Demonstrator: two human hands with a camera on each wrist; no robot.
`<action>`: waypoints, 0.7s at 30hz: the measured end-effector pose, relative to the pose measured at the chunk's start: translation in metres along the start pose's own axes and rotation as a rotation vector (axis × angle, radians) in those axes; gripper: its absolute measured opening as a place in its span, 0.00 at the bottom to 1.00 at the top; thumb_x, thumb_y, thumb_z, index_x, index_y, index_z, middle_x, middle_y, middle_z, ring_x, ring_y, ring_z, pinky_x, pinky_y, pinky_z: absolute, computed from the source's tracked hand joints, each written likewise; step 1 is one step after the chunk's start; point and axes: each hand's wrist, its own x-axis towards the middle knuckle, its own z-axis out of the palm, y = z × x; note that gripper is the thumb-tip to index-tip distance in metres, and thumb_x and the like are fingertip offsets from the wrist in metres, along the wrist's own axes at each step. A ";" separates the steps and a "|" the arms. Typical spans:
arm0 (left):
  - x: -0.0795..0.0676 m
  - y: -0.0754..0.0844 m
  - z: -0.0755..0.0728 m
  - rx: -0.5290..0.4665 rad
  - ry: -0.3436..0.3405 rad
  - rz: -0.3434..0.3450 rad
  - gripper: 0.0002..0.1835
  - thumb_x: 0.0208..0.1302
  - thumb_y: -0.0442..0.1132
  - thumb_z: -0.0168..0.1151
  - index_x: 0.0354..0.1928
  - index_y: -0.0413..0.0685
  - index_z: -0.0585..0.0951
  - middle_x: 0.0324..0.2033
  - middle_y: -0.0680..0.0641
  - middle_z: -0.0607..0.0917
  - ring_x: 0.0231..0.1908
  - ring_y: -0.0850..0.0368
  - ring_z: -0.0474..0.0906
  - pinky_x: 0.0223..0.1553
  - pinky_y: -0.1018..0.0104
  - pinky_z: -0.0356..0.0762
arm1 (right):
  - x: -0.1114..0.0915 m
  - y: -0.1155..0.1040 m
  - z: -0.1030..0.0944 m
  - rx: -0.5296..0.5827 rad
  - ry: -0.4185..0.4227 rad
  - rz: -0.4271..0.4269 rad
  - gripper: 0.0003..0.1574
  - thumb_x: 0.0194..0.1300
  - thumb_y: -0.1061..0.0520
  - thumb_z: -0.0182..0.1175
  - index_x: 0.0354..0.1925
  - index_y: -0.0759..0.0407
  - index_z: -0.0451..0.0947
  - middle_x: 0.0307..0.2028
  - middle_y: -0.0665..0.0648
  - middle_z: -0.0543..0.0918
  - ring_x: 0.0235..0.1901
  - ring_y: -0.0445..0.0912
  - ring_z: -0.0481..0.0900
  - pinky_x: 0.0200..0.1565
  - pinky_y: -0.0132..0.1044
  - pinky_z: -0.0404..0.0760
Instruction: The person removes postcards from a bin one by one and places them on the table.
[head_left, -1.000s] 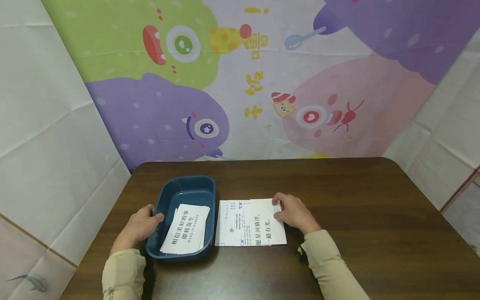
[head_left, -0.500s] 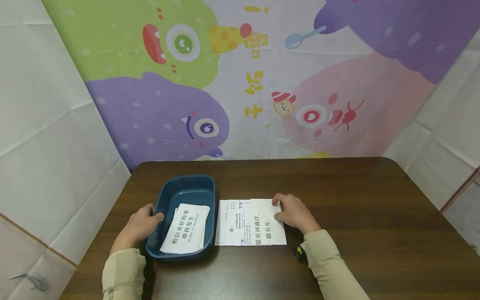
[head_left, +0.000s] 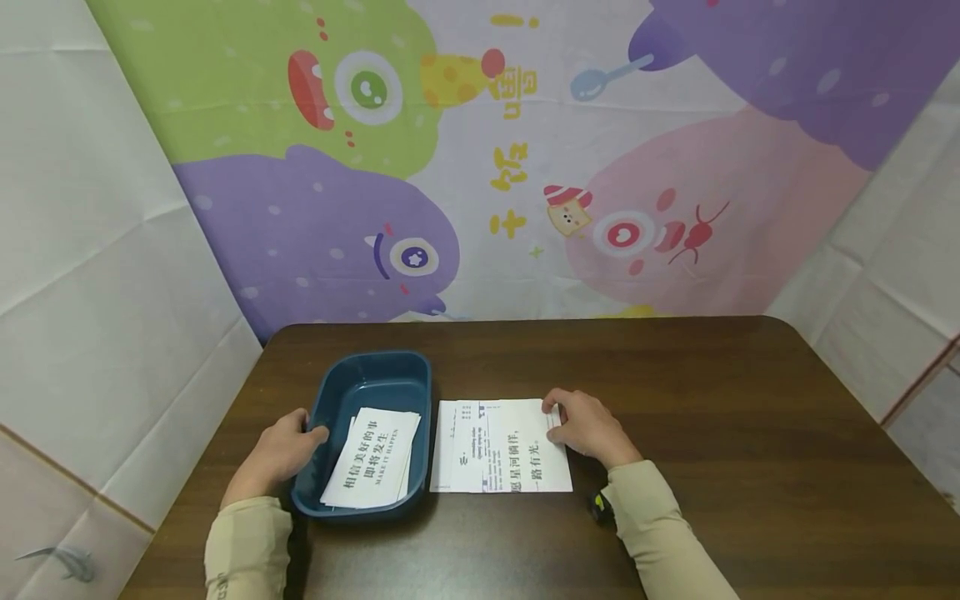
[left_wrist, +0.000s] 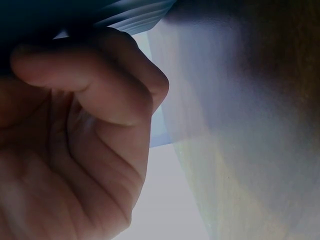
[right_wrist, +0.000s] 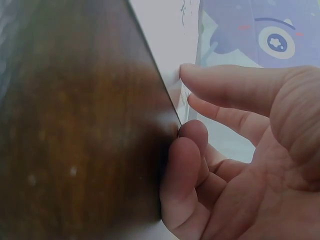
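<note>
A deep blue plastic tray (head_left: 375, 372) stands left of centre on the table. My left hand (head_left: 281, 454) grips its left wall, thumb over the rim and fingers outside; curled fingers (left_wrist: 120, 82) show against the tray in the left wrist view. Inside the tray lies a small stack of white printed cards (head_left: 371, 458), slightly fanned. To the right of the tray, white printed cards (head_left: 498, 467) lie flat and overlapping on the table. My right hand (head_left: 592, 427) holds their right edge, thumb (right_wrist: 220, 87) on the top face and other fingers at the edge.
The dark wooden table (head_left: 750, 467) extends to the right of the cards and behind the tray. A cartoon-printed cloth (head_left: 495, 275) hangs along its far edge. White panels (head_left: 105, 233) close in both sides.
The top card on the table has shifted very slightly left, and its upper edge lines up more closely with the card beneath. The tray and left hand have stayed put.
</note>
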 end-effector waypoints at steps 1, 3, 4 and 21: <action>0.000 0.000 0.000 0.002 0.000 0.001 0.16 0.73 0.45 0.48 0.47 0.36 0.72 0.42 0.36 0.79 0.42 0.44 0.76 0.37 0.60 0.76 | 0.000 0.000 0.000 0.001 0.000 -0.003 0.20 0.55 0.63 0.71 0.47 0.54 0.82 0.30 0.55 0.75 0.28 0.48 0.70 0.27 0.36 0.66; 0.000 0.000 0.000 0.005 0.001 0.004 0.17 0.73 0.45 0.48 0.48 0.36 0.72 0.43 0.35 0.80 0.42 0.43 0.76 0.38 0.59 0.77 | 0.000 0.000 0.000 0.001 0.000 -0.002 0.20 0.55 0.63 0.71 0.47 0.54 0.82 0.30 0.55 0.75 0.28 0.48 0.70 0.27 0.36 0.66; 0.000 0.000 0.000 0.007 0.001 0.006 0.17 0.73 0.45 0.48 0.48 0.36 0.72 0.43 0.35 0.80 0.42 0.43 0.76 0.38 0.58 0.77 | 0.000 0.000 0.000 0.002 -0.001 0.000 0.20 0.55 0.63 0.71 0.47 0.54 0.82 0.30 0.54 0.75 0.28 0.48 0.70 0.27 0.36 0.66; -0.002 0.002 -0.001 -0.018 0.004 -0.007 0.16 0.73 0.44 0.48 0.47 0.36 0.72 0.44 0.35 0.79 0.42 0.43 0.76 0.38 0.59 0.78 | -0.020 -0.091 -0.005 -0.151 0.153 -0.230 0.19 0.66 0.49 0.68 0.53 0.52 0.82 0.41 0.53 0.84 0.35 0.46 0.80 0.31 0.40 0.78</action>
